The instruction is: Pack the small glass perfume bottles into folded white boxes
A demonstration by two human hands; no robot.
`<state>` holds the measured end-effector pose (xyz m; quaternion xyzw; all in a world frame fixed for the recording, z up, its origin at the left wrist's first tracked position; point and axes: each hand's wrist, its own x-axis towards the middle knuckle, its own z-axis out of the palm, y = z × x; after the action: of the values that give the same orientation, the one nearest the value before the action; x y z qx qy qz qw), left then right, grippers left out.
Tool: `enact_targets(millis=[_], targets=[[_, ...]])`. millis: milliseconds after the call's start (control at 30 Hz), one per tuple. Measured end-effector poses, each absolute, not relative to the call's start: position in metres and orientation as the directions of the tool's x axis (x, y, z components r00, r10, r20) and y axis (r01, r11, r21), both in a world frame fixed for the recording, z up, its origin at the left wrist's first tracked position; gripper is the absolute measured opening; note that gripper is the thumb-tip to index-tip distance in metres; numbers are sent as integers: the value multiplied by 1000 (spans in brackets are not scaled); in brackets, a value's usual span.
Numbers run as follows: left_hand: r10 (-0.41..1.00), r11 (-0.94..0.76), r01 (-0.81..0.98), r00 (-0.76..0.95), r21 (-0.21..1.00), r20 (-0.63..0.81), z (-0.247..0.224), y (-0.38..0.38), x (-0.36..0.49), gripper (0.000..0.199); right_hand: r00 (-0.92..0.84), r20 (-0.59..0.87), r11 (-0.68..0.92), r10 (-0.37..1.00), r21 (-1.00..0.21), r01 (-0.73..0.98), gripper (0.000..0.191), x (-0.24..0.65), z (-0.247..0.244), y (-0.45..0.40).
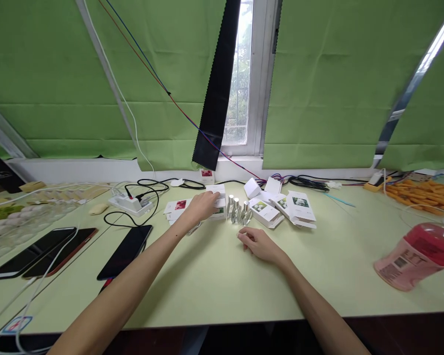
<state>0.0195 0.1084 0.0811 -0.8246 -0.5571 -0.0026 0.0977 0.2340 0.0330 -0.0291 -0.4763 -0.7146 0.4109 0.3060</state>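
My left hand point(203, 206) reaches over the desk, its fingers closed on a small white carton point(218, 215) whose top flap stands up. Part of that carton is hidden behind the hand. Beside it, several small glass bottles with silver caps point(236, 212) stand close together. My right hand point(261, 244) rests on the desk just in front of the bottles, fingers curled in and nothing visible in them. Flattened white boxes with a red flower print point(178, 205) lie left of my left hand. To the right of the bottles is a pile of white flower-printed boxes point(265, 212), some with loose flaps.
A power strip point(130, 203) with black cables lies at the left, near a black phone point(125, 252) and a black tablet point(31, 253). Egg-like items in clear trays point(18, 219) are farther left. A pink jar point(410, 256) and orange pieces point(425, 193) are at the right.
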Motion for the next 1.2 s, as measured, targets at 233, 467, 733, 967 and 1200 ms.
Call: enact_targets(millis=[233, 467, 733, 967, 1200], targets=[[896, -398, 903, 420, -161, 141, 73, 74, 23, 21, -358, 65, 228, 931, -871, 436, 33, 234, -27, 34], [900, -434, 870, 407, 233, 154, 69, 40, 29, 29, -313, 100, 218, 944, -903, 371, 44, 235, -27, 36], [993, 50, 579, 57, 814, -102, 24, 55, -1, 45, -358, 65, 220, 932, -884, 412, 40, 235, -27, 35], [989, 146, 356, -29, 923, -145, -20, 20, -10, 40, -361, 102, 292, 927, -799, 525, 30, 234, -27, 34], [999, 51, 363, -10, 931, -51, -24, 13, -5, 31, -353, 104, 272, 930, -842, 467, 24, 234, -30, 35]])
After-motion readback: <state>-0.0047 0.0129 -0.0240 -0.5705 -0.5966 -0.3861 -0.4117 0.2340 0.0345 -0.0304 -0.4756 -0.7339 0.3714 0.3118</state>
